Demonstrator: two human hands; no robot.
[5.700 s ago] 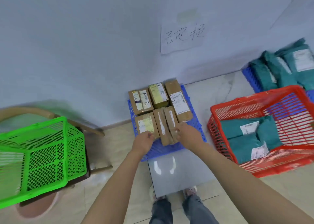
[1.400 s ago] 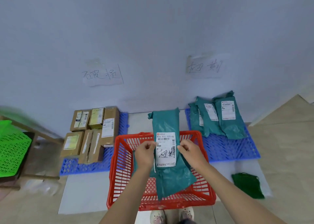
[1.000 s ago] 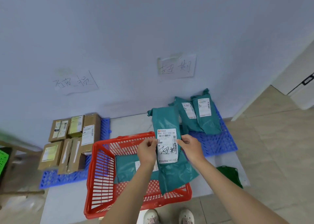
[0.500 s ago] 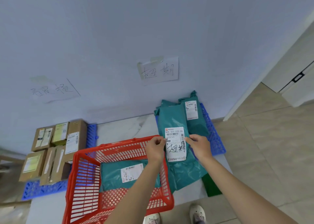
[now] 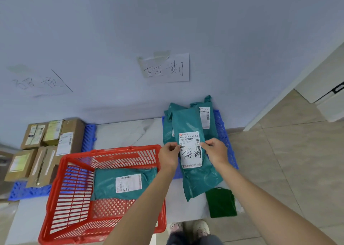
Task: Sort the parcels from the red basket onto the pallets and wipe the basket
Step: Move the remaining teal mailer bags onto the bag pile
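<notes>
- A person holds a teal parcel (image 5: 195, 151) upright over the near edge of the right blue pallet (image 5: 222, 131), left hand (image 5: 168, 156) and right hand (image 5: 215, 152) each pinching a side of it beside its white label, which bears two handwritten characters.
- The same characters show on the paper sign (image 5: 165, 68) on the wall above that pallet, so it probably belongs there; laying it flat beside the teal parcels already stacked would keep the soft bag from sliding off.
- The red basket (image 5: 61, 198), near left, holds one more teal parcel (image 5: 124, 183).
- Cardboard boxes (image 5: 61, 138) fill the left pallet (image 5: 28, 190).
- A green cloth (image 5: 221, 203) lies on the pale tiled floor, near right.
</notes>
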